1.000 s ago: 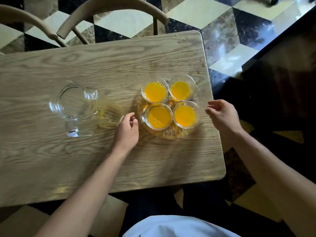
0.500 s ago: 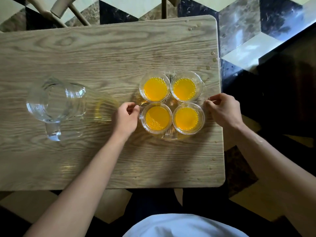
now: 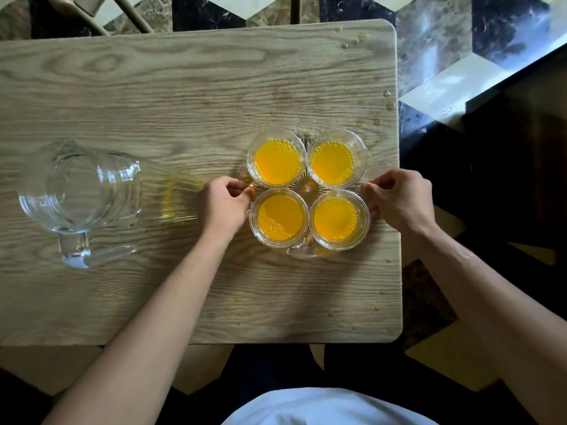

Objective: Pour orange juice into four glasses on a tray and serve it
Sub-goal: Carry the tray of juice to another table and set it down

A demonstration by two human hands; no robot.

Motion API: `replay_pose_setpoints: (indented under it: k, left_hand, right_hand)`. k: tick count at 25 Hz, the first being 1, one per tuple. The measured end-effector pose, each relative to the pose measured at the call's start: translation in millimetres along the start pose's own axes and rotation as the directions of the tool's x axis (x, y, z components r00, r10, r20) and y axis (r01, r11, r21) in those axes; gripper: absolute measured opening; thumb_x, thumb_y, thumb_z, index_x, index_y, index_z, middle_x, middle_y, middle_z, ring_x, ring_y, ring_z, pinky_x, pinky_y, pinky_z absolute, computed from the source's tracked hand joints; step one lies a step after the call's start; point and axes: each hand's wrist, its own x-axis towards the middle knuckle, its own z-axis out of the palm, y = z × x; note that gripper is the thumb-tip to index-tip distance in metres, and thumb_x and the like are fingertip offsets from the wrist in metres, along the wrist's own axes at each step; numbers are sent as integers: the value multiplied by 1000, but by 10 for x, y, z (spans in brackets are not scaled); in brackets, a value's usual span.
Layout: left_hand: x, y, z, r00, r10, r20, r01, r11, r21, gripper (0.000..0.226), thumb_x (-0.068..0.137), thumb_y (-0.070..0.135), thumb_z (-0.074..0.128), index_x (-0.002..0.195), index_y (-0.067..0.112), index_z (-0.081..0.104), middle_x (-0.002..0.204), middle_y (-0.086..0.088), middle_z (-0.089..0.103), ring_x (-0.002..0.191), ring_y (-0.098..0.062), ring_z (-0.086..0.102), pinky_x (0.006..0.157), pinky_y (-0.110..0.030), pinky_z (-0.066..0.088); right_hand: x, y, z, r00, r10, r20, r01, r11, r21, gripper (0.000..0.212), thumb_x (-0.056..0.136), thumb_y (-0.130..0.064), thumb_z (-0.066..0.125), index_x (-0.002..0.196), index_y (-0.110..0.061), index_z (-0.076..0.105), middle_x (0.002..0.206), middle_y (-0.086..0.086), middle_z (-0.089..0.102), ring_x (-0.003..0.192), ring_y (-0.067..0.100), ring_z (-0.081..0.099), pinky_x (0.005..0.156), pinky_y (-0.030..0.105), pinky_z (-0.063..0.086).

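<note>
Several clear glasses filled with orange juice stand in a tight square on a round clear glass tray (image 3: 302, 253) at the right side of the wooden table (image 3: 184, 96). The far left glass (image 3: 276, 162), far right glass (image 3: 333, 163), near left glass (image 3: 279, 217) and near right glass (image 3: 336, 219) all stand upright. My left hand (image 3: 222, 202) pinches the tray's left rim. My right hand (image 3: 399, 202) grips the tray's right rim. The tray rests on the table.
An empty clear glass pitcher (image 3: 82, 194) with a handle stands at the table's left side. Small juice drops (image 3: 388, 101) dot the table's right edge. A wooden chair (image 3: 101, 10) stands behind the table. The checkered marble floor lies beyond the right edge.
Both hands have closed in from beside the tray onto its left and right rims. My view has shifted forward over the table.
</note>
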Motion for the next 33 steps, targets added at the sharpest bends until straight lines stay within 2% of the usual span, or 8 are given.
replay_pose_setpoints:
  k: [4,10,17,20,23,26,29,33]
  left_hand:
    - [15,5,9,1000,-17,21,17,1000,-16,13,83,14,84,88,14,72,70,7,66,68,-16,61,72,-33,54]
    - [9,-28,-3,999,1,35,1,999,-33,15,82,13,85,89,14,72,71,7,65,64,-11,58,74,-37,57]
    - [3,-53,-1,1000,6,21,-6,1000,-16,30,84,1,79,74,25,63,70,7,63,65,-12,58,81,-40,60]
    - [-28,-73,-9,1000,12,24,-12,1000,-20,24,84,3,80,79,22,65,69,7,63,63,-9,58,81,-39,59]
    - [-71,-82,-34,999,26,27,-26,999,-24,19,83,2,80,87,16,69,72,4,65,69,-15,61,80,-37,59]
    - [-150,-74,-75,998,47,32,-47,999,-20,18,84,2,80,90,16,70,74,4,66,72,-17,63,75,-30,57]
    - [-255,-82,-115,998,66,20,-66,998,6,15,85,5,80,90,16,72,71,7,64,63,-10,59,62,-21,49]
    - [-424,-99,-191,993,116,29,-116,993,26,15,85,7,80,88,19,71,69,9,64,63,-12,59,69,-26,52]
  right_hand:
    - [6,14,17,1000,22,0,-22,999,32,15,85,-26,82,78,-15,74,64,3,75,56,20,75,65,45,66]
    - [-5,-3,16,1000,18,-5,-18,1000,18,16,86,-25,80,76,-14,74,62,5,74,55,23,74,64,46,66]
    - [-6,-2,-5,1000,-7,-3,7,1000,-13,20,87,-27,80,73,-14,73,61,8,74,57,21,75,71,46,65]
    - [-45,-1,-19,1000,-10,-11,10,1000,-4,19,86,-26,81,75,-12,74,63,9,74,58,23,75,70,46,65]
    - [-127,12,-29,1000,-15,-22,15,1000,1,18,87,-26,81,80,-10,75,66,7,74,58,23,74,68,45,65]
    - [-233,34,-60,1000,-3,-16,4,1000,24,16,88,-24,81,84,-10,74,67,4,74,55,19,74,59,37,65]
    - [-349,69,-88,999,-6,-34,7,1000,21,15,89,-25,80,83,-12,73,66,1,73,48,9,69,47,22,58]
    - [-576,119,-140,998,-15,-57,17,999,38,16,90,-24,79,78,-17,70,65,0,71,44,3,64,42,12,49]
